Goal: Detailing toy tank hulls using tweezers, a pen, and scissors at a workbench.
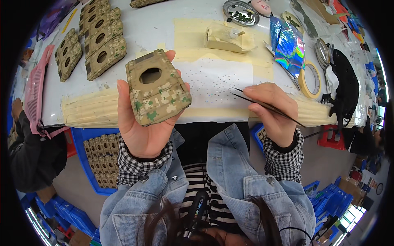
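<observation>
My left hand [141, 133] holds up a camouflage-patterned case [164, 96], its fingers wrapped round the sides. The case is tan with green and brown pixel blotches and has an oval opening near its upper end. In my right hand [276, 110] is a pair of dark, fine-pointed tweezers [262, 105], pinched between thumb and fingers. The tips point left, slightly apart, over a white paper sheet [221, 78] scattered with tiny shiny specks. Whether the tips hold a speck is too small to tell.
More camouflage cases [106, 53] lie in rows at the far left. A box-like block [230, 37] sits beyond the paper, near a round dish [241, 13] of dark green bits. At right are holographic sheets [290, 51] and a tape roll [309, 80]. A blue crate [91, 180] of cases stands below.
</observation>
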`<state>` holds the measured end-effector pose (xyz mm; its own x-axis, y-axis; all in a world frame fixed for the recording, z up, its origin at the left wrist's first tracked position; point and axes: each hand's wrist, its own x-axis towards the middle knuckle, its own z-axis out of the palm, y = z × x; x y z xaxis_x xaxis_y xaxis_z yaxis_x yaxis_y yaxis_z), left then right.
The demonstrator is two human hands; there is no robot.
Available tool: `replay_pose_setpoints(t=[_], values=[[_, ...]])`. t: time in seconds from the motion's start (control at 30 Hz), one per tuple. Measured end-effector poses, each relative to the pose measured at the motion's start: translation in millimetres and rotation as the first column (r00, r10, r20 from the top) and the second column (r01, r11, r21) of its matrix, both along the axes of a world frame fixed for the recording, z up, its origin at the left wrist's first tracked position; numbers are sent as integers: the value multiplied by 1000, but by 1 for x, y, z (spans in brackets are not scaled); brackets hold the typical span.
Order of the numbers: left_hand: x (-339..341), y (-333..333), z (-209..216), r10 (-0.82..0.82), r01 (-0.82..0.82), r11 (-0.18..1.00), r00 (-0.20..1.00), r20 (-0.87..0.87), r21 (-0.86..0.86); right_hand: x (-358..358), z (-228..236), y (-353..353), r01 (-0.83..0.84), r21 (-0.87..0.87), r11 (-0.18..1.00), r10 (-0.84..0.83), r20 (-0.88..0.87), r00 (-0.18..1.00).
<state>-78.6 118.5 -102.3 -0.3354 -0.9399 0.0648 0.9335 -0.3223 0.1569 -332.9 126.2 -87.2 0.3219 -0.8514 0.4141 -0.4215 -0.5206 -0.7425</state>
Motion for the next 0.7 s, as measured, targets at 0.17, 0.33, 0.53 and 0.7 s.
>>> replay_pose_setpoints(t=[0.17, 0.33, 0.53, 0.7], values=[[1, -2, -2, -35, 35, 999, 999, -38, -3, 6, -6, 1, 18, -62, 998, -18, 10, 1000], [-2, -3, -1, -55, 59, 998, 994, -95, 35, 3, -10, -2, 48, -78, 996, -48, -2, 999], [-3, -4, -2, -56, 58, 998, 995, -77, 25, 3, -13, 1, 149, 30, 988, -151, 55, 987], [-2, -1, -3, -39, 39, 999, 999, -26, 13, 5, -10, 5, 189, 263, 946, -230, 137, 963]])
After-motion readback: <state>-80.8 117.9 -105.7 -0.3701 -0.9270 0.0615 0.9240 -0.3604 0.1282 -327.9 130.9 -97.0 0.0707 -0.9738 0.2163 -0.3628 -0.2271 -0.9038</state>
